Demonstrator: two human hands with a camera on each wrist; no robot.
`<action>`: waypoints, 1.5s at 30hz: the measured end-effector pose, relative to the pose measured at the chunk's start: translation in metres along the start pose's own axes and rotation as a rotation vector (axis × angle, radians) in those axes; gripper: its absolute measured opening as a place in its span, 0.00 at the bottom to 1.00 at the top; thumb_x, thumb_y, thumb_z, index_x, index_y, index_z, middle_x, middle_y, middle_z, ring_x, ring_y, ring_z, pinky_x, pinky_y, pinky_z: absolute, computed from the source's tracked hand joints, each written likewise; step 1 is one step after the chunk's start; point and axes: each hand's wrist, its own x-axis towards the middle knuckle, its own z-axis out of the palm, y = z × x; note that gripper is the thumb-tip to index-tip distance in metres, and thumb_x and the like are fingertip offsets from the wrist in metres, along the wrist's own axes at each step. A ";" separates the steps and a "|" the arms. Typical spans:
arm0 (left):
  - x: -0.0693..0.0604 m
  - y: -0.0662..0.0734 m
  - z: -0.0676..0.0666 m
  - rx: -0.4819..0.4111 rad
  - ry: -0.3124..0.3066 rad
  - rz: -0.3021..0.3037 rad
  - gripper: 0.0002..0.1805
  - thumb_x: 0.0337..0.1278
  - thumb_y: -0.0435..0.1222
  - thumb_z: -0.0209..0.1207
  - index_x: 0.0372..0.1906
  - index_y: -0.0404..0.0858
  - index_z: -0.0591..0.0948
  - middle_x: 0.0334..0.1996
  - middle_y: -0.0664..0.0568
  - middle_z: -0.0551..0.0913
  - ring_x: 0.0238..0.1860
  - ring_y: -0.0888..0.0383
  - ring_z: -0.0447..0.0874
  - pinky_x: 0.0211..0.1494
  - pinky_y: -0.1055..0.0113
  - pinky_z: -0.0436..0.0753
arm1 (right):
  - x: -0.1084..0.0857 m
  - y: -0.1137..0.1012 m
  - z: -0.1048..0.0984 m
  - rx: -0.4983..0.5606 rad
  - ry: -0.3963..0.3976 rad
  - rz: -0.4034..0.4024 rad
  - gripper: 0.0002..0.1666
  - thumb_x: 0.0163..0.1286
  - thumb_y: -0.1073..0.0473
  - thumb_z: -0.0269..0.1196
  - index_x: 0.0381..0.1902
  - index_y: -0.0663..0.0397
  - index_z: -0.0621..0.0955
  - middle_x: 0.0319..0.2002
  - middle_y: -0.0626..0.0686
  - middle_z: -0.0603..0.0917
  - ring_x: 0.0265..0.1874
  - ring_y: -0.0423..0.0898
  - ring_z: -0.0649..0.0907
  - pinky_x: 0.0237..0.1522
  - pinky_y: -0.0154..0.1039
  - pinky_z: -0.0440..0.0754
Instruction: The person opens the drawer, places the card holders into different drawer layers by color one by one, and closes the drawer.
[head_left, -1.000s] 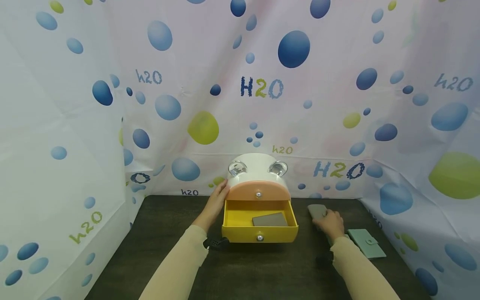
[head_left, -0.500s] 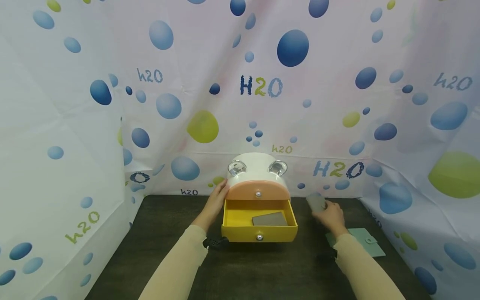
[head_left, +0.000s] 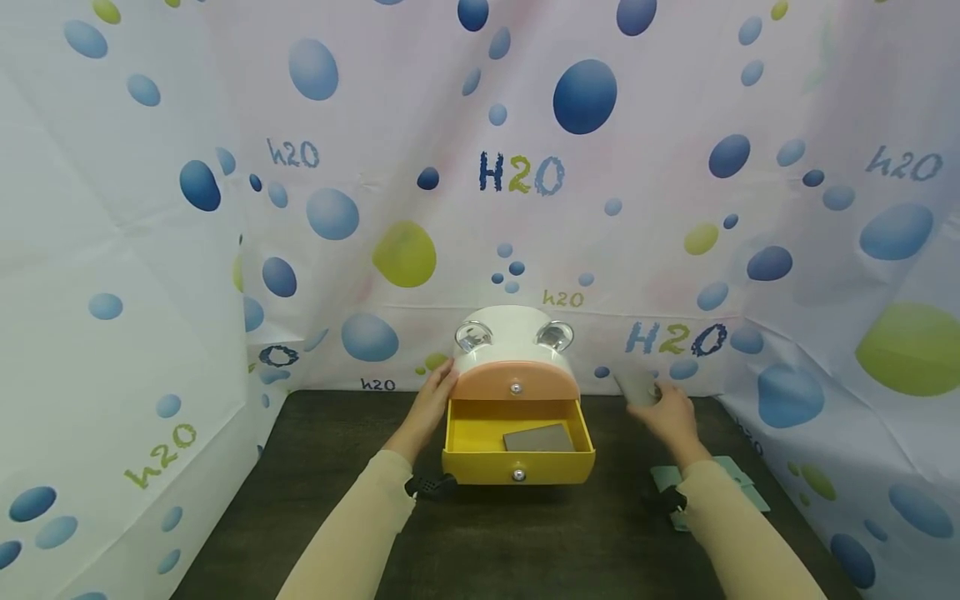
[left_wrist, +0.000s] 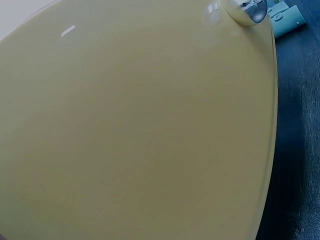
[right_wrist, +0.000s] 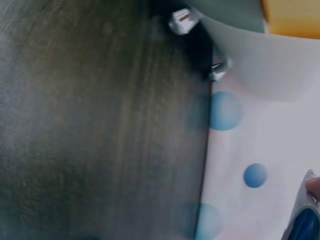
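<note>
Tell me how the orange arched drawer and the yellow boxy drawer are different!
The orange arched drawer is closed, but the yellow boxy drawer is pulled open. The orange drawer sits above; the yellow drawer sits below. Both have a round silver knob on the front.

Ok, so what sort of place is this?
Probably a makeshift indoor workspace, perhaps a screened-off booth: a white fabric curtain printed with blue and green bubbles lines the back and sides of a dark wood-look table, which holds a glossy white, round-topped cabinet with an open yellow drawer.
</note>
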 end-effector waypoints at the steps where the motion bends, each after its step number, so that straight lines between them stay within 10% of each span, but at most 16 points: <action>1: 0.003 -0.005 0.000 -0.003 0.002 0.000 0.34 0.80 0.47 0.43 0.79 0.34 0.53 0.78 0.38 0.53 0.77 0.38 0.50 0.75 0.39 0.54 | 0.000 -0.002 -0.002 -0.001 0.002 -0.005 0.50 0.60 0.48 0.70 0.68 0.77 0.65 0.61 0.77 0.67 0.59 0.74 0.67 0.61 0.69 0.68; 9: 0.020 -0.033 0.000 -0.019 0.029 0.011 0.37 0.78 0.54 0.44 0.80 0.40 0.53 0.79 0.43 0.53 0.78 0.41 0.48 0.76 0.39 0.51 | 0.000 -0.012 -0.018 0.026 -0.001 -0.028 0.53 0.61 0.48 0.70 0.72 0.76 0.61 0.64 0.77 0.66 0.60 0.73 0.66 0.61 0.68 0.67; 45: 0.019 -0.034 0.002 0.012 0.035 0.010 0.38 0.76 0.58 0.45 0.80 0.43 0.55 0.78 0.44 0.56 0.77 0.41 0.50 0.76 0.39 0.53 | -0.031 -0.067 -0.073 0.163 0.045 -0.163 0.53 0.64 0.52 0.70 0.76 0.69 0.56 0.68 0.76 0.61 0.60 0.72 0.69 0.56 0.70 0.73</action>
